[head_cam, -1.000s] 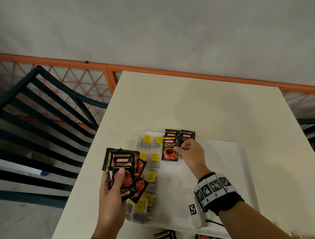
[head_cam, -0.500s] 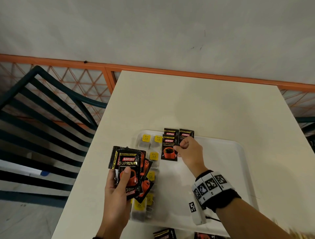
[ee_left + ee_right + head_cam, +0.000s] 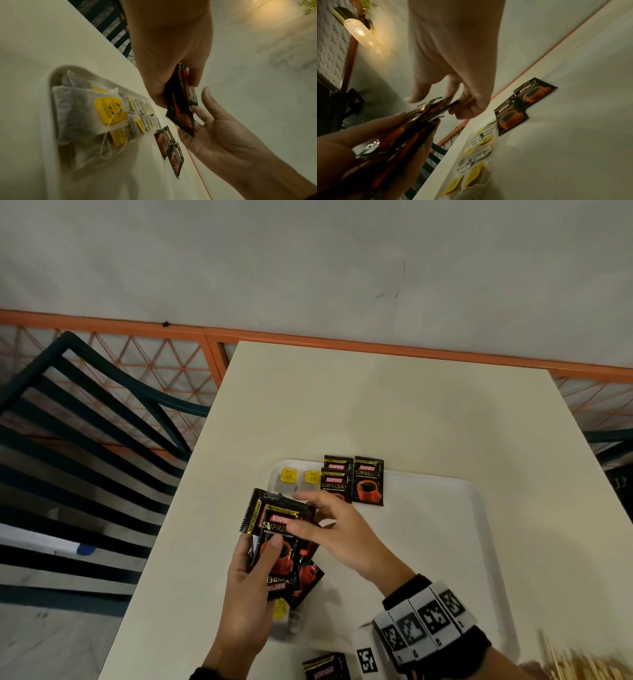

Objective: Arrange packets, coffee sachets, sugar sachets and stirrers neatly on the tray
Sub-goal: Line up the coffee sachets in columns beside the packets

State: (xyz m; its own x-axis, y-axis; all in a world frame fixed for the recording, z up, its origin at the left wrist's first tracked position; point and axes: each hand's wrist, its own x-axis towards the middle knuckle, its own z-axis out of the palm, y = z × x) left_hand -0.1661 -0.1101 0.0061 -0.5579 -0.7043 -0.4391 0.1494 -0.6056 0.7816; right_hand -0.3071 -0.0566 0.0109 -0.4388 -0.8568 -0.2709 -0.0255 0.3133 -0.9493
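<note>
My left hand [image 3: 263,556] grips a fan of black Kopiko coffee sachets [image 3: 279,546] over the left part of the white tray [image 3: 445,542]. My right hand [image 3: 325,525] reaches across to the fan's top end. Its fingers [image 3: 465,106] lie behind the sachets [image 3: 426,112], and its thumb [image 3: 205,94] stands just off their front [image 3: 181,108]. Three more coffee sachets [image 3: 368,484] lie flat at the tray's far edge, two of them overlapping [image 3: 335,484]. Tea bags with yellow tags [image 3: 289,475] run down the tray's left side [image 3: 109,108].
The tray lies on a cream table [image 3: 376,405] against an orange railing [image 3: 342,338]. A dark green slatted chair [image 3: 85,440] stands at the left. More coffee sachets [image 3: 325,669] lie at the near table edge, with blurred wooden stirrers [image 3: 582,662] at the bottom right.
My right hand has let go of the sachet it laid at the tray's far edge and come back to the fan. My left hand has carried the fan toward it.
</note>
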